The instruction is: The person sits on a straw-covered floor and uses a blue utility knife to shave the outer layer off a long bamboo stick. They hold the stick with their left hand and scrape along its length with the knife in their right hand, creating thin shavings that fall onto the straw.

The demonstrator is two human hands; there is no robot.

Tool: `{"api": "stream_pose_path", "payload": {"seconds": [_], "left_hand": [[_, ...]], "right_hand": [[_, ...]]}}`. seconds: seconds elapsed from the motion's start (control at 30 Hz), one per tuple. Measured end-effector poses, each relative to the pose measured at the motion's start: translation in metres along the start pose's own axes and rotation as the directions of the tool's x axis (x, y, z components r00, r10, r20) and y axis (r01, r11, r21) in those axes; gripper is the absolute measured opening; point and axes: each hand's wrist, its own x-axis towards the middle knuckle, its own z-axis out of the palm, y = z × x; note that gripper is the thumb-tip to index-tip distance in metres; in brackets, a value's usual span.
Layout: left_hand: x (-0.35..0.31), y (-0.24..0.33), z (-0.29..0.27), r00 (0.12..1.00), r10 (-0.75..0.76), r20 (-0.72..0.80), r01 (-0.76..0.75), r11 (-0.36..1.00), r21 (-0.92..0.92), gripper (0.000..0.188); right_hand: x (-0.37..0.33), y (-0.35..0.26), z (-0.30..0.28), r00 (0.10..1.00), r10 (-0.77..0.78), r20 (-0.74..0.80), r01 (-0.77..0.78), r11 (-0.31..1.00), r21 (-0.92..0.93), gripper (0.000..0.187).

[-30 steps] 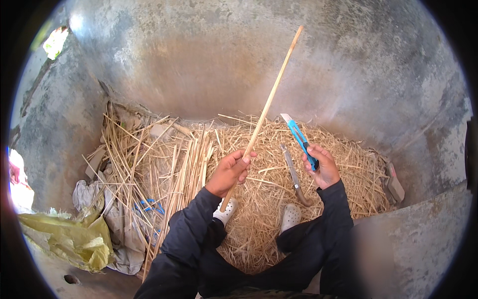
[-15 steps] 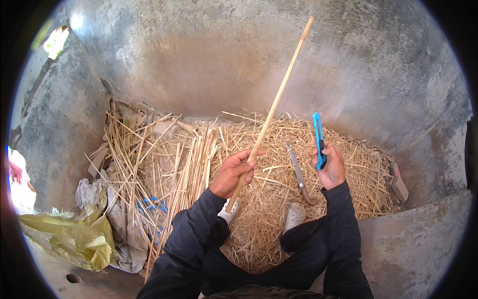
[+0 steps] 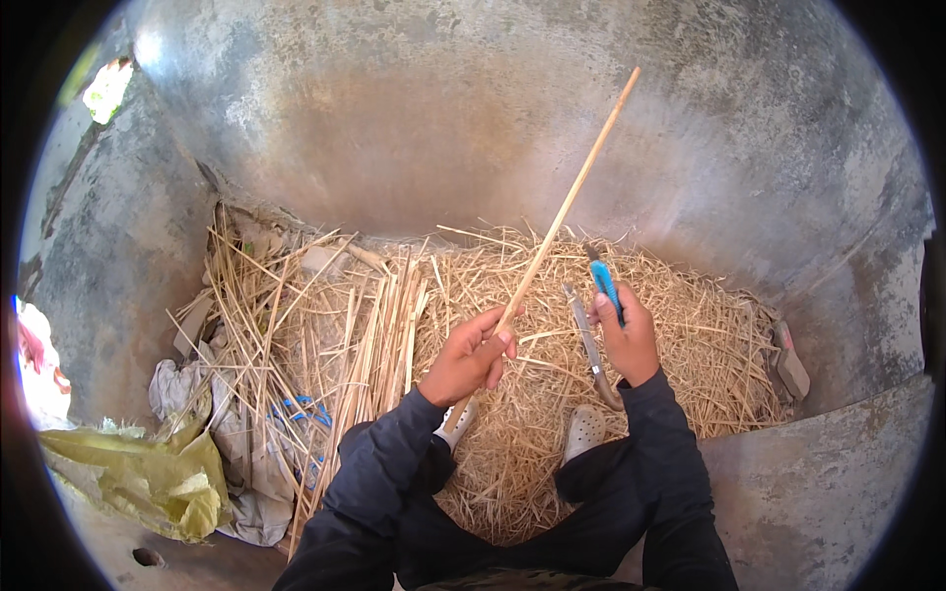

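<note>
My left hand is closed round the lower part of a long, thin bamboo strip. The strip slants up and away to the right, its far end in front of the wall. In my right hand is a blue utility knife, gripped with its dark tip pointing away from me and the blade seemingly out. The knife is apart from the strip. Beneath my right hand a knife with a curved wooden handle and a grey blade lies on the shavings, partly hidden by the hand and sleeve.
Pale shavings cover the floor around my shoes. Long split strips lie in a pile on the left, near a yellow-green sack and grey cloth. Concrete walls stand ahead and at both sides; bricks sit at the right.
My right hand has turned over and moved left, bringing the utility knife closer to the strip. The strip's far end has dropped slightly and shifted right.
</note>
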Motion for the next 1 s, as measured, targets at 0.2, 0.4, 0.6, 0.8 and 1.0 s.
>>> {"api": "stream_pose_path", "payload": {"seconds": [0.2,0.4,0.6,0.8,1.0], "left_hand": [[-0.005,0.004,0.004,0.999,-0.037,-0.019,0.038,0.999,0.038,0.045],[-0.011,0.002,0.014,0.995,-0.098,-0.029,0.098,0.995,-0.011,0.048],[-0.019,-0.007,0.024,0.995,0.062,-0.080,-0.040,0.968,0.249,0.047],[-0.025,-0.022,0.026,0.990,0.090,-0.111,-0.048,0.940,0.338,0.047],[-0.037,-0.005,0.035,0.995,0.043,-0.092,-0.005,0.926,0.378,0.048]], "right_hand": [[0.002,-0.011,0.013,0.976,-0.204,-0.080,0.192,0.972,-0.136,0.036],[0.001,-0.018,0.018,0.964,-0.253,0.076,0.251,0.790,-0.559,0.056],[0.011,-0.002,0.021,0.924,-0.380,0.033,0.307,0.689,-0.657,0.065],[0.004,-0.001,0.029,0.876,-0.475,0.083,0.413,0.650,-0.638,0.070],[0.006,0.009,0.018,0.977,-0.213,0.006,0.159,0.714,-0.682,0.070]]}}
